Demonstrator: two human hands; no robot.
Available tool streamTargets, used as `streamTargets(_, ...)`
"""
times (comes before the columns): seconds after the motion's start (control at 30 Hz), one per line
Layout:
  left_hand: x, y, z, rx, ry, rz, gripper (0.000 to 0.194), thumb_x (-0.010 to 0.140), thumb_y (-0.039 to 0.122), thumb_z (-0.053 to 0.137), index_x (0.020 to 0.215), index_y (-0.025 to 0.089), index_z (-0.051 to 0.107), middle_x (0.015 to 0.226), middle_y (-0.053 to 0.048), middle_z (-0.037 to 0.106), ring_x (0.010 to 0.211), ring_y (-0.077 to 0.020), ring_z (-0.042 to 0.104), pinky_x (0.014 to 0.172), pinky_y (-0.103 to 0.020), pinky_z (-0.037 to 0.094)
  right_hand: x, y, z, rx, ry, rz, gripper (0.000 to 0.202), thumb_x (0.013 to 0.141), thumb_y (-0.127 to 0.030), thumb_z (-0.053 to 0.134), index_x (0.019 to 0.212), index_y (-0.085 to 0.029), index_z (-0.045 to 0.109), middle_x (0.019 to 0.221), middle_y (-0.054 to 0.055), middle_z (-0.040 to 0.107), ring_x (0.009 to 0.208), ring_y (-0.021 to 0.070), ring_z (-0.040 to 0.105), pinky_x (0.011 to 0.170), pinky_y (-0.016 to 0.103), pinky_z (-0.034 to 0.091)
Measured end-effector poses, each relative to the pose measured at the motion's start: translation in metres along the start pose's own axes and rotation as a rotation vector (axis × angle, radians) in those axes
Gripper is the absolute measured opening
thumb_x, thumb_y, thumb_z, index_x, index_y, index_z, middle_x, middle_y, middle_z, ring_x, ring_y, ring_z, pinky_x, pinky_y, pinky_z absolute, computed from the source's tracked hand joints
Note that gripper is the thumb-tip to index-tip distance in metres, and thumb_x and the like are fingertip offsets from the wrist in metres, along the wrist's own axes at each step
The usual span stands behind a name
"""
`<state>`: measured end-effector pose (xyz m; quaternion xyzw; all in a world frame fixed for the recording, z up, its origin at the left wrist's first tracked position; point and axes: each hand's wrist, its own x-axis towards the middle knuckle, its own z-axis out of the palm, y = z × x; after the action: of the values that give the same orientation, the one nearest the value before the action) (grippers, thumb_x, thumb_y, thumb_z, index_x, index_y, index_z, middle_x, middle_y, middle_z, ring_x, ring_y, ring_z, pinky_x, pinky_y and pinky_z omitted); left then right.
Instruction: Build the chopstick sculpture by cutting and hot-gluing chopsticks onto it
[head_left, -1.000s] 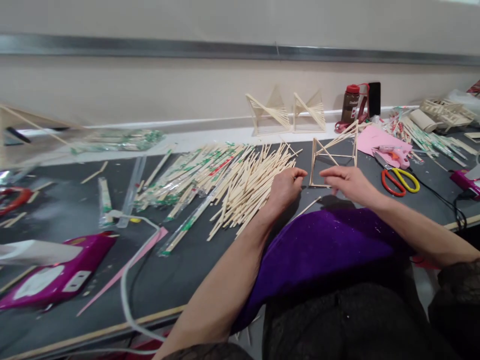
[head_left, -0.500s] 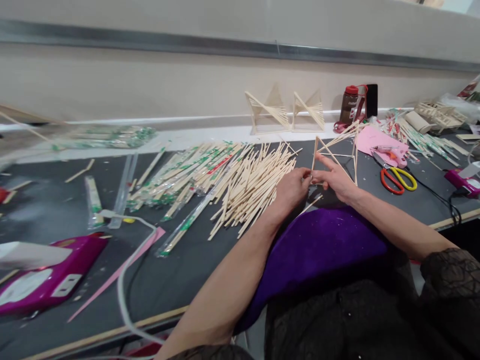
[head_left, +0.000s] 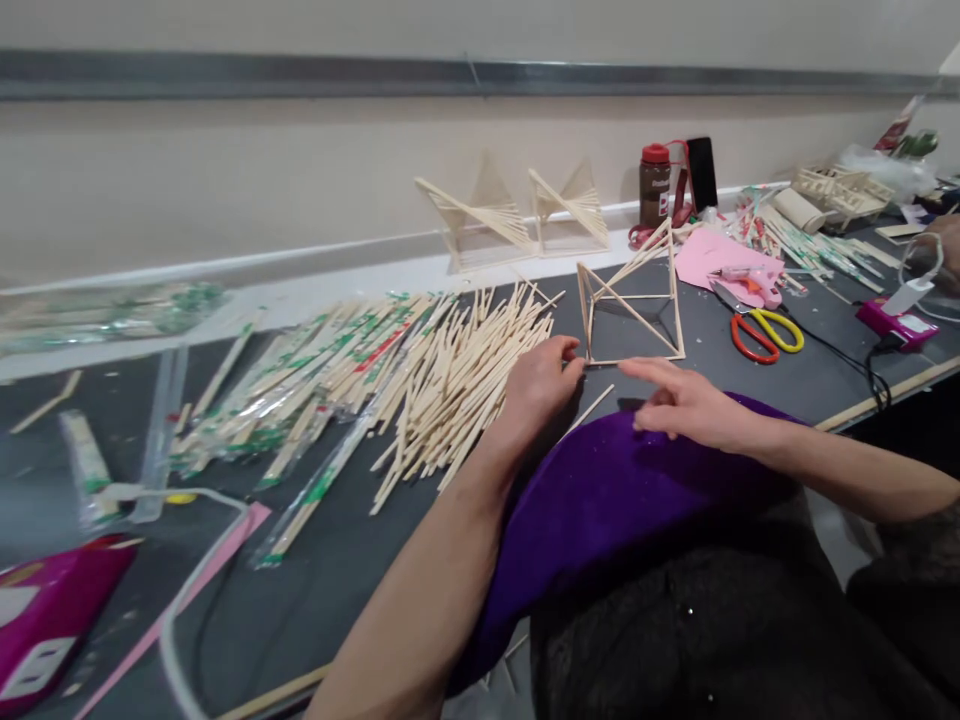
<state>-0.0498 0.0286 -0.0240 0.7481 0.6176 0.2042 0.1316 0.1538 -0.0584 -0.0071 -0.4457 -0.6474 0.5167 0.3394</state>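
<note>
A frame of light wooden sticks (head_left: 635,304) stands on the dark table in front of me, with slanting sticks crossing its upper part. My left hand (head_left: 544,380) is at its near lower left corner, fingers curled and closed there; the fingertips partly hide the contact. My right hand (head_left: 694,402) is just in front of the frame's near bottom stick, index finger stretched toward the left and the other fingers bent, holding nothing visible. One loose stick (head_left: 589,412) lies between my hands. Left of my left hand spreads a pile of bare sticks (head_left: 469,385).
Wrapped chopsticks (head_left: 300,385) lie left of the pile. Two finished-looking stick models (head_left: 487,225) stand by the wall. To the right are scissors (head_left: 766,335), pink paper (head_left: 724,262), a bottle (head_left: 655,187) and a magenta power strip (head_left: 896,325). A purple cushion (head_left: 600,500) covers my lap.
My right hand has drawn back from the frame's corner toward me and to the right. My left hand stays at the corner. The view has turned a little rightward.
</note>
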Motion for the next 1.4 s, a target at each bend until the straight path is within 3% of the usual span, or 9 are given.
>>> streamTargets(0.17,-0.007,0.001,-0.018,0.058,0.007,-0.014,0.027,0.086,0.030,0.053,0.100,0.020,0.074,0.102,-0.009,0.076,0.095,-0.0258,0.068,0.083,-0.035,0.048,-0.046,0.011,-0.034,-0.124,0.034,-0.101,0.051,0.079,-0.027,0.067,0.129,-0.027,0.063,0.144,0.010,0.049,0.074,0.0086,0.066,0.072,0.029,0.059)
streamTargets(0.43,-0.049,0.015,-0.013,0.298,-0.260,0.092,0.022,0.087,0.039,0.059,0.094,0.021,0.070,0.091,-0.007,0.072,0.085,-0.0234,0.065,0.065,-0.030,0.041,-0.027,0.045,-0.044,-0.498,0.200,-0.277,0.035,0.084,-0.028,0.060,0.118,-0.023,0.065,0.132,0.012,0.061,0.062,0.0113,0.062,0.068,0.036,0.058)
streamTargets(0.6,-0.053,0.004,-0.011,0.480,-0.226,0.131,0.028,0.098,0.031,0.043,0.106,0.020,0.067,0.108,-0.009,0.069,0.095,-0.0238,0.067,0.067,-0.030,0.042,-0.022,0.051,-0.042,-0.627,0.163,-0.302,0.029,0.087,-0.028,0.056,0.112,-0.019,0.066,0.126,0.013,0.065,0.060,0.0119,0.062,0.066,0.034,0.055)
streamTargets(0.73,-0.039,-0.018,-0.010,0.631,-0.129,0.097,0.040,0.101,0.025,0.029,0.110,0.012,0.065,0.111,-0.017,0.066,0.094,-0.0295,0.068,0.065,-0.035,0.044,-0.023,0.053,-0.042,-0.728,0.158,-0.351,0.026,0.089,-0.027,0.053,0.109,-0.018,0.068,0.119,0.012,0.069,0.077,0.0182,0.069,0.072,0.035,0.054)
streamTargets(0.9,-0.021,-0.044,-0.017,0.668,-0.075,0.040,0.043,0.100,0.022,0.026,0.111,0.011,0.066,0.114,-0.020,0.063,0.094,-0.0318,0.068,0.065,-0.036,0.043,-0.022,0.057,-0.041,-0.775,0.120,-0.375,0.025,0.093,-0.027,0.049,0.106,-0.018,0.068,0.115,0.010,0.071,0.097,0.0222,0.070,0.079,0.036,0.055)
streamTargets(1.0,-0.021,-0.038,-0.024,0.661,-0.056,-0.006,0.040,0.099,0.026,0.032,0.110,0.013,0.068,0.116,-0.018,0.064,0.095,-0.0306,0.068,0.066,-0.035,0.045,-0.022,0.058,-0.040,-0.793,0.114,-0.387,0.026,0.094,-0.026,0.048,0.106,-0.018,0.069,0.113,0.010,0.072,0.100,0.0222,0.069,0.083,0.036,0.055)
streamTargets(1.1,-0.040,-0.012,-0.031,0.523,-0.063,0.053,0.033,0.097,0.032,0.044,0.115,0.018,0.068,0.118,-0.012,0.066,0.098,-0.0275,0.067,0.072,-0.034,0.048,-0.022,0.058,-0.038,-0.829,0.105,-0.404,0.028,0.095,-0.026,0.046,0.106,-0.017,0.070,0.112,0.010,0.072,0.100,0.0222,0.069,0.084,0.035,0.055)
streamTargets(1.23,-0.093,0.026,-0.030,0.299,-0.143,0.320,0.029,0.097,0.037,0.048,0.108,0.021,0.070,0.104,-0.006,0.071,0.096,-0.0218,0.067,0.080,-0.032,0.052,-0.022,0.059,-0.037,-0.886,0.096,-0.427,0.029,0.096,-0.026,0.045,0.107,-0.016,0.070,0.112,0.011,0.071,0.099,0.0225,0.070,0.082,0.035,0.056)
streamTargets(1.4,-0.146,0.028,-0.006,0.248,-0.097,0.498,0.038,0.097,0.037,0.050,0.127,0.018,0.063,0.130,-0.012,0.066,0.119,-0.0270,0.060,0.099,-0.043,0.050,-0.023,0.060,-0.036,-0.925,0.114,-0.482,0.027,0.097,-0.023,0.046,0.105,-0.016,0.070,0.108,0.011,0.072,0.098,0.0220,0.070,0.082,0.035,0.056)
